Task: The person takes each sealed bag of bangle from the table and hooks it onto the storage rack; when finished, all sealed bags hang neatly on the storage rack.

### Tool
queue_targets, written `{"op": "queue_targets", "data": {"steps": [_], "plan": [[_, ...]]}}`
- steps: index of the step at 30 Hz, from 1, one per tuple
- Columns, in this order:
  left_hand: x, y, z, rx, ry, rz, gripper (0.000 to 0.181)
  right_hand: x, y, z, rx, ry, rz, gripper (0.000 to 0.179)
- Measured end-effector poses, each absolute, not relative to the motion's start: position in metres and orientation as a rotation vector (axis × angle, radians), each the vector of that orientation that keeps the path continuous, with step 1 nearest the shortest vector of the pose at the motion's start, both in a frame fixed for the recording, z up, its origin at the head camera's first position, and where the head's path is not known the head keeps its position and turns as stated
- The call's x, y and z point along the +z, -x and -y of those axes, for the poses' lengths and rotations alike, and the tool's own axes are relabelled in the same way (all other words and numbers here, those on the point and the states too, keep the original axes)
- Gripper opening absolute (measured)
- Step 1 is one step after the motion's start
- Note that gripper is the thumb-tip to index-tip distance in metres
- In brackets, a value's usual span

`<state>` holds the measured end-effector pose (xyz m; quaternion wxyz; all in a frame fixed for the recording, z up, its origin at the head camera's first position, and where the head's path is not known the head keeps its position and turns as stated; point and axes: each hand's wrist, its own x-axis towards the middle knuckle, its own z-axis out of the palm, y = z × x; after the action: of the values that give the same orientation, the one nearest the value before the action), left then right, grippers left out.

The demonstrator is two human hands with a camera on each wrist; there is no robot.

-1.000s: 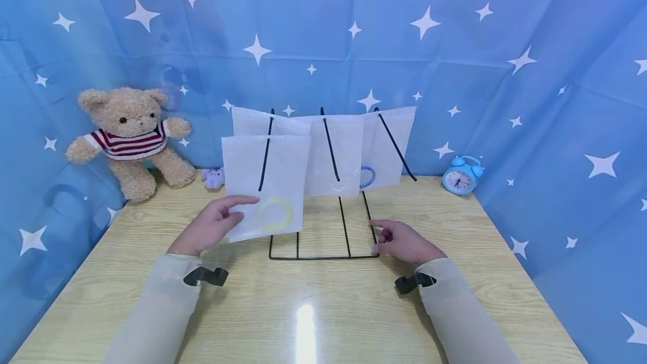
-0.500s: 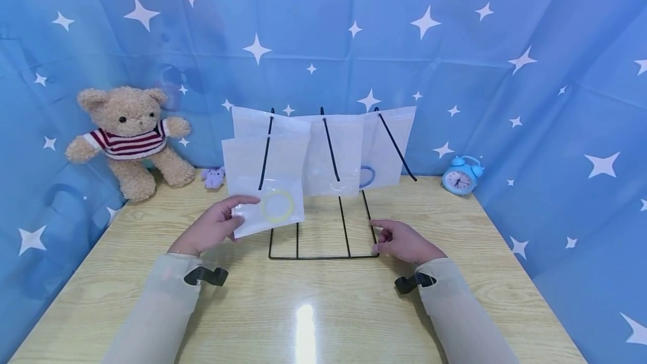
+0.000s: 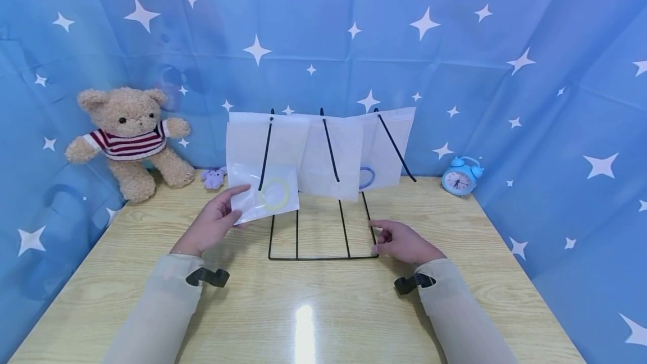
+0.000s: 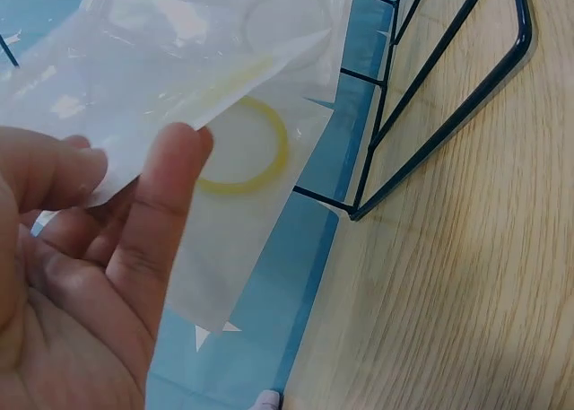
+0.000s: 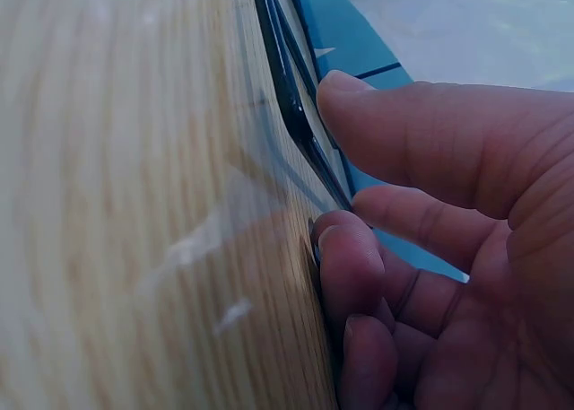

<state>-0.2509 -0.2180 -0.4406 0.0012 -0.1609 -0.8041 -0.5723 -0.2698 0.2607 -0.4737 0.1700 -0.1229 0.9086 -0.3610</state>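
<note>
A black wire display rack [image 3: 323, 258] stands on the table, with white zip bags hanging from its three prongs. My left hand [image 3: 209, 223] pinches the lower left edge of the front bag [image 3: 265, 145] on the left prong. A pale yellow ring [image 3: 275, 194] shows through that bag's lower part. In the left wrist view, the bag's edge lies between thumb and fingers, and a yellow ring [image 4: 283, 145] shows in a bag behind it. My right hand [image 3: 404, 242] holds the right bar of the rack's base near its front corner, thumb and forefinger at the bar.
The middle prong bears a white bag [image 3: 333, 150]; the right prong bears a bag [image 3: 399, 145] with a blue ring [image 3: 367, 177]. A teddy bear [image 3: 132, 139] and a small purple toy [image 3: 214, 177] sit at the left. A blue alarm clock [image 3: 461, 176] stands back right.
The front bag on the left prong has slid back along it towards the other bag, and its lower part has lifted. My left hand followed slightly; my right hand stayed in place.
</note>
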Motion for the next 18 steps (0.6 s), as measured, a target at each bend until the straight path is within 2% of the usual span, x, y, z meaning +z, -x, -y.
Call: {"op": "queue_targets", "data": {"steps": [9, 18], "plan": [[-0.442, 0.251, 0.217, -1.790, 0.449, 2.494, 0.065, -0.476, 0.269, -0.260, -1.048, 0.339, -2.580, 0.074], [-0.448, 0.254, 0.227, -1.637, 0.459, 2.555, 0.063, -0.475, 0.271, -0.261, -1.035, 0.356, -2.583, 0.076]]}}
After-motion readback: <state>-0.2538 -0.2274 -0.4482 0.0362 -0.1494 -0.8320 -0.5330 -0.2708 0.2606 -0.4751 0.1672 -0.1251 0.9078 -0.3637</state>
